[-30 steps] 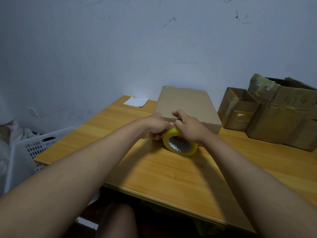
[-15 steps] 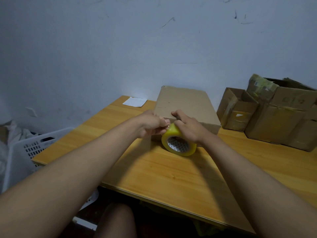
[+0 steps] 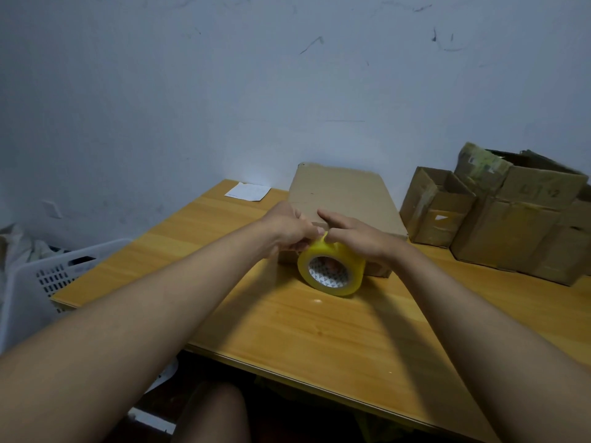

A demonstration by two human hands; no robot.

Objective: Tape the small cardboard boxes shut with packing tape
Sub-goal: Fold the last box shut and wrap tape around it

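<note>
Both hands met at the tape roll (image 3: pixel 331 268) standing on the desk (image 3: pixel 319 330) against the flat cardboard box (image 3: pixel 342 199): right hand (image 3: pixel 358 236) fingers curled over the roll, left hand (image 3: pixel 287 230) fingers pinched at its top edge.

Faint dark handwritten marks stood on the flap of the large worn brown cardboard box (image 3: pixel 540 190) at the right, too blurred to be read; no other lettering was legible

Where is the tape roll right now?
Head view, centre: the tape roll stands on edge on the table, against the flat box, held by both hands.
</note>
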